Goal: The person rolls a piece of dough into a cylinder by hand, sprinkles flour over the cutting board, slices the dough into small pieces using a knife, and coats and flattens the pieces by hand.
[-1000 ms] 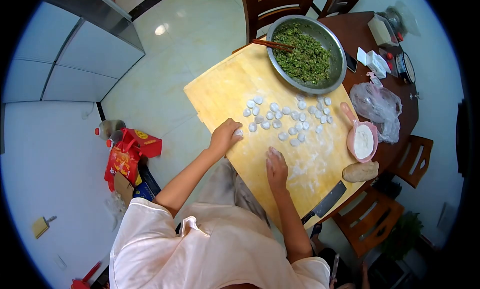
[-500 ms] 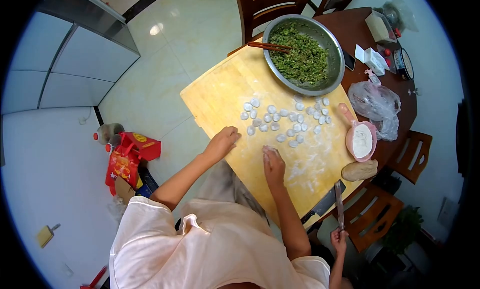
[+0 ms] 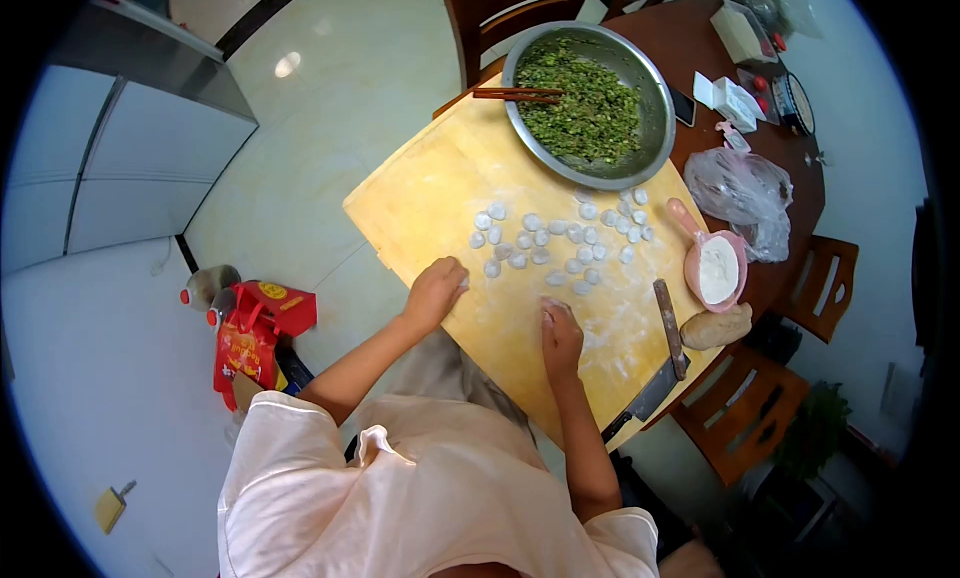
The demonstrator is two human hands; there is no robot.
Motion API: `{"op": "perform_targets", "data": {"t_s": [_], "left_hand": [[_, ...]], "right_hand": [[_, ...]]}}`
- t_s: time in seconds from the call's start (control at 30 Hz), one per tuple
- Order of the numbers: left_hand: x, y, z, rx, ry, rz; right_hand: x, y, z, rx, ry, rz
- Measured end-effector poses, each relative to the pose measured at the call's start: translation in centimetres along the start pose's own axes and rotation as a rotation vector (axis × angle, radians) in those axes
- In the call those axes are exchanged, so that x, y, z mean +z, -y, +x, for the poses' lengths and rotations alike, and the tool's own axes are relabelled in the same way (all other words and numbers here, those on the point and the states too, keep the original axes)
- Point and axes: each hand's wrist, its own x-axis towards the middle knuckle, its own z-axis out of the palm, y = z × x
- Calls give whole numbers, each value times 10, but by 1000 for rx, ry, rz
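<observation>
My left hand (image 3: 436, 293) is at the left edge of the floured wooden board (image 3: 410, 193), fingers curled round a small white piece of dough that shows at its fingertips. My right hand (image 3: 561, 335) rests over the board's front part, fingers folded together; whatever it may hold is hidden. Several small floured dough pieces (image 3: 532, 222) lie scattered beyond both hands. A brown rolling pin (image 3: 670, 328) lies on the right part of the board, its near end by the cleaver (image 3: 657, 389). Beside it is a lump of dough (image 3: 716, 327).
A metal bowl of chopped green filling (image 3: 582, 108) with chopsticks (image 3: 517, 95) stands at the board's far end. A pink scoop of flour (image 3: 717, 270) and a plastic bag (image 3: 738, 188) are at the right. Wooden chairs (image 3: 741, 415) and red bags (image 3: 247, 348) stand around.
The rolling pin, held by another person's hand half a second ago, now lies on the board, and that hand is gone. My right hand has curled tighter. The whole view has shifted slightly.
</observation>
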Motion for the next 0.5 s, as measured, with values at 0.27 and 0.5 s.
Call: {"op": "perform_targets", "data": {"t_s": [0.27,0.5], "left_hand": [[-27,14,66,-102,-175,29],[3,0,81,251,129,173]], "right_hand": [[-91,-53,-4,105,-273,-476],[-145,-104,-21,273,-369,-670]]}}
